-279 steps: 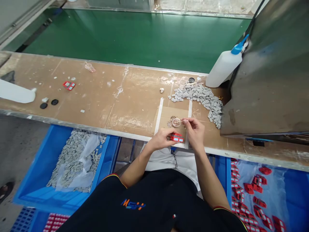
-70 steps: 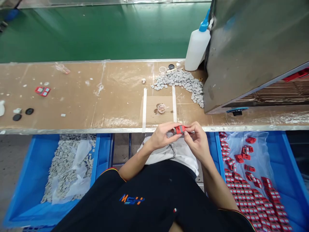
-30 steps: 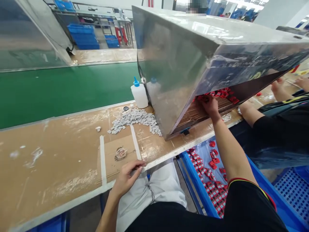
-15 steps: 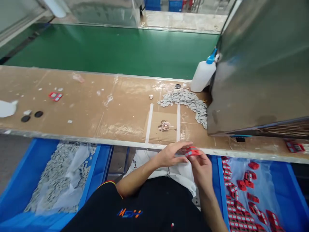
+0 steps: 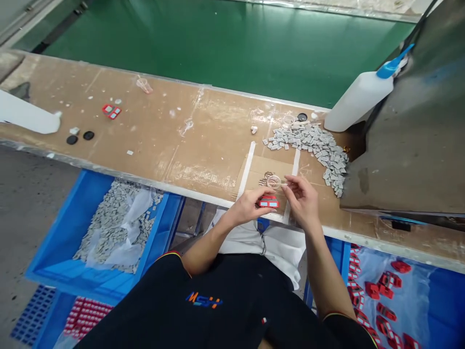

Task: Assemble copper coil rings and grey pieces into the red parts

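My left hand (image 5: 248, 206) is closed on a red plastic part (image 5: 269, 201) with two pale rectangles on its side, held just over the bench's front edge. My right hand (image 5: 302, 201) pinches the end of a thin pale stick (image 5: 279, 184). The stick's other end lies at a small round clear cup (image 5: 273, 181), which sits on a cardboard patch (image 5: 254, 177) taped to the bench. Behind my right hand spreads a heap of small grey rectangular pieces (image 5: 323, 149).
A white squeeze bottle (image 5: 358, 99) leans against a metal housing (image 5: 410, 145) at right. Beyond the bench (image 5: 203, 160) runs a green belt (image 5: 218, 53). Blue bins hold grey pieces (image 5: 109, 228) at left and red parts (image 5: 387, 310) at right. Another red part (image 5: 111, 111) lies at far left.
Both hands have moved forward over the bench edge. The red part is now in my left hand alone, and my right hand has taken hold of the stick. The view has shifted.
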A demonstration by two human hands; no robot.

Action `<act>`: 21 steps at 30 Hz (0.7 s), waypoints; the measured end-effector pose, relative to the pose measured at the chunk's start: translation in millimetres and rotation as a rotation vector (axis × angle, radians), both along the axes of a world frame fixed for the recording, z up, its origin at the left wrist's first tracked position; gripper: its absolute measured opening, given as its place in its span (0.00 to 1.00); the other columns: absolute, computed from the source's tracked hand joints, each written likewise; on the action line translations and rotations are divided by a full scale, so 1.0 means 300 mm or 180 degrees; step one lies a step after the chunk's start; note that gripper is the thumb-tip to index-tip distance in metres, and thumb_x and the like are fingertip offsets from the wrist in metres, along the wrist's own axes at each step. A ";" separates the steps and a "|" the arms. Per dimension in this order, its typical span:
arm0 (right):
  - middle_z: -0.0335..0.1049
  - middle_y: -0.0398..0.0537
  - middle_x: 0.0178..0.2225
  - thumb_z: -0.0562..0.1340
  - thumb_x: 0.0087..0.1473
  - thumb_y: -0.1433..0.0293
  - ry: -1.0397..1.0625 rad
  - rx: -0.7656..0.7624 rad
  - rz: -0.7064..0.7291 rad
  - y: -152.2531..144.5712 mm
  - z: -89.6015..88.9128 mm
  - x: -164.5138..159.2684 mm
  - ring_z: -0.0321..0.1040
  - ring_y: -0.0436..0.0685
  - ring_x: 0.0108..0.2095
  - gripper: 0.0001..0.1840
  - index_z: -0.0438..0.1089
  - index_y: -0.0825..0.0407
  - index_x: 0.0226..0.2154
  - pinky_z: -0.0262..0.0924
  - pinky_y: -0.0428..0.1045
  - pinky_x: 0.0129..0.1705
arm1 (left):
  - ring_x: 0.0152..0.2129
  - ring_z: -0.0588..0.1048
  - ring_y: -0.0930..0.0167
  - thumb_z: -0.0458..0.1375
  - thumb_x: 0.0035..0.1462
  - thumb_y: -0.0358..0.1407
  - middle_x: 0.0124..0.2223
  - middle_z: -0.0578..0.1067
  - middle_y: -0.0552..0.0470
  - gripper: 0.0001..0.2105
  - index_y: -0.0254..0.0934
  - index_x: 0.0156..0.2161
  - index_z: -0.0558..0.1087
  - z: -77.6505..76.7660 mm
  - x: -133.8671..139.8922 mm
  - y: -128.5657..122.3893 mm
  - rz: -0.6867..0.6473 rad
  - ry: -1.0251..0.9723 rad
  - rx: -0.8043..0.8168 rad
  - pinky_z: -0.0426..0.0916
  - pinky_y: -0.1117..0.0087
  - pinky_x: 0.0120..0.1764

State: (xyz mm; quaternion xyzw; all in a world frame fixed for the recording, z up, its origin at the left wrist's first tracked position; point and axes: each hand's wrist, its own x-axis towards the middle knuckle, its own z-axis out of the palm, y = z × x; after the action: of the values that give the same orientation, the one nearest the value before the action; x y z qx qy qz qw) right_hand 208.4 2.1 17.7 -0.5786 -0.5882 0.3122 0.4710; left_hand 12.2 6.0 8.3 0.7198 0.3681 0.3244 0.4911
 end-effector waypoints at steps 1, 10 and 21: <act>0.74 0.46 0.32 0.64 0.59 0.61 -0.0138 0.0059 0.0074 0.018 0.007 -0.007 0.69 0.55 0.30 0.09 0.78 0.47 0.37 0.66 0.50 0.32 | 0.36 0.80 0.69 0.66 0.59 0.37 0.43 0.81 0.45 0.16 0.34 0.50 0.74 -0.001 -0.002 -0.001 0.0029 0.0026 -0.0069 0.75 0.69 0.40; 0.77 0.48 0.34 0.65 0.58 0.61 0.0220 0.0077 -0.0159 0.019 -0.004 -0.036 0.73 0.57 0.35 0.10 0.77 0.48 0.33 0.67 0.51 0.35 | 0.36 0.77 0.69 0.66 0.57 0.34 0.41 0.79 0.45 0.10 0.33 0.44 0.77 -0.006 -0.027 0.032 -0.0347 -0.0208 0.0018 0.72 0.70 0.39; 0.81 0.48 0.32 0.66 0.58 0.55 0.0730 0.0107 -0.0707 -0.069 0.043 -0.029 0.78 0.55 0.30 0.15 0.75 0.50 0.34 0.73 0.51 0.34 | 0.37 0.78 0.68 0.63 0.61 0.35 0.40 0.80 0.46 0.08 0.33 0.44 0.76 0.002 0.013 0.002 -0.0011 0.0304 0.0477 0.73 0.68 0.41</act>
State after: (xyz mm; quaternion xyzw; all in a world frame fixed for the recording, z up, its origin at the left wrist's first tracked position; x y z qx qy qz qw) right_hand 199.9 -18.7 30.7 -0.5927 -0.4680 0.3123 0.5763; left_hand 16.2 6.6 8.8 0.7698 0.3645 0.3154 0.4183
